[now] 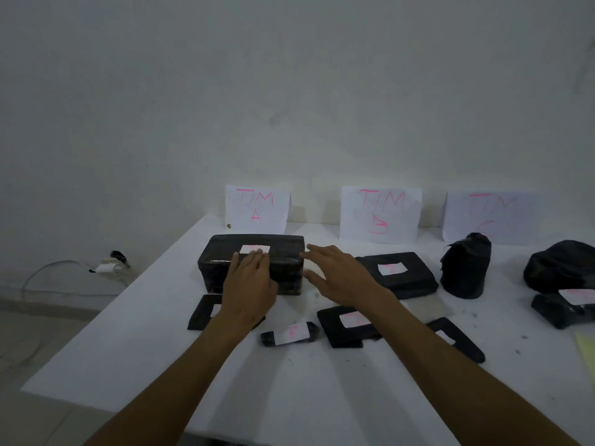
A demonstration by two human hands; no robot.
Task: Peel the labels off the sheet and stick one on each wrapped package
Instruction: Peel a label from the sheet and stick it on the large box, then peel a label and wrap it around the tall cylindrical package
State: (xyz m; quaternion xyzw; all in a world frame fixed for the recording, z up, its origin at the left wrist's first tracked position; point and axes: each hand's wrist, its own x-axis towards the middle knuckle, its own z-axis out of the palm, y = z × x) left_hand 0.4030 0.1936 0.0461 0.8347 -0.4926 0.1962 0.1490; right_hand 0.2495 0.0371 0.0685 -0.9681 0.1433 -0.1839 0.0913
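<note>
— What sits closest to the camera?
— Two bare forearms reaching in over the near edge of the white table [128, 355]. Past them, the largest thing is the big black wrapped package [222, 265] toward the far left of the table, standing in front of the paper sign marked "TIM A" [257, 207].
— And the hands?
— The left hand [249, 284] lies flat on that package, fingers straight and together, fingertips pressing the near edge of the white label [254, 248] on its top. The right hand [338, 275] hovers just beside the package's right end, fingers spread wide, holding nothing.
— Other packages?
— A flat one with a label [399, 272] lies right of the right hand, before the "TIM B" sign [380, 214]. An upright bundle [465, 268] stands before the third sign [489, 217], and a rounded bundle [560, 265] sits at the right edge with a labelled packet [557, 310] in front of it.
— Smaller ones?
— Nearer the middle: a flat packet [201, 312] partly under the left wrist, a labelled one [344, 326] partly under the right forearm, another [463, 344] right of that arm, and a small labelled roll [289, 333] between the arms.
</note>
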